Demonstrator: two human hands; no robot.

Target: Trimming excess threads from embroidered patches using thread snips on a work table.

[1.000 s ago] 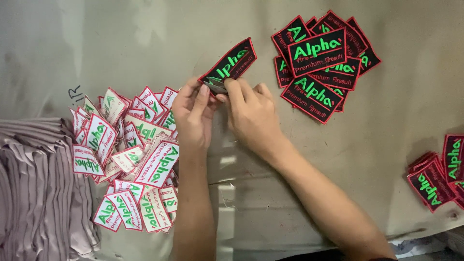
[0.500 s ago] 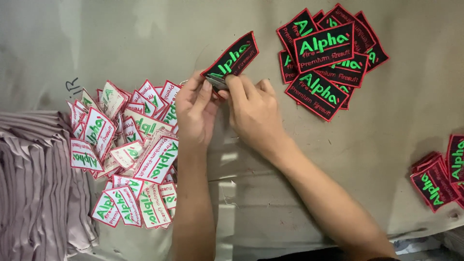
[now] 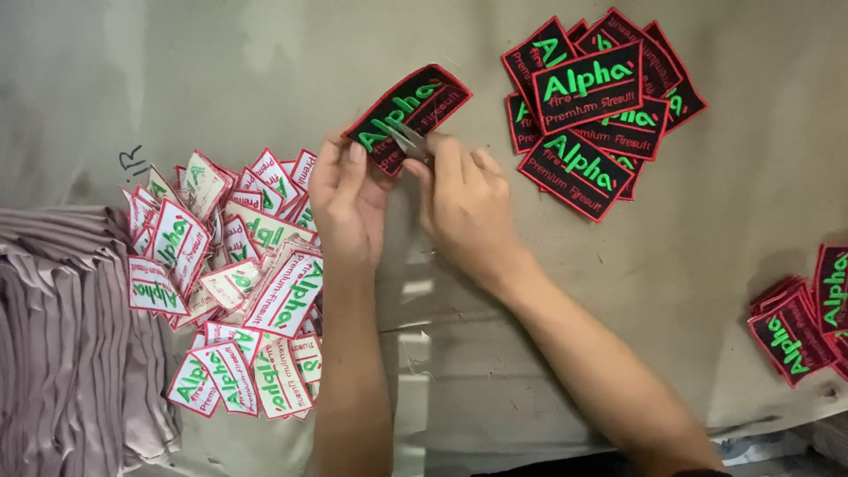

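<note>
Your work table [image 3: 221, 79] is grey, with folded mauve cloth [image 3: 62, 336] at its near left edge. Right of that lies a heap of white-backed patches [image 3: 234, 291]; far right sits a face-up pile of black patches [image 3: 592, 106]. Your left hand [image 3: 346, 199] pinches the near end of a black patch [image 3: 408, 117] in the far middle. Your right hand [image 3: 464, 208] closes on small metal snips [image 3: 408, 141] laid against it.

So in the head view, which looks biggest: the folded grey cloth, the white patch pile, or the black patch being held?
1. White patch pile and folded grey cloth: look alike, cloth cut off by the frame.
2. Held black patch, clearly smallest.
</note>
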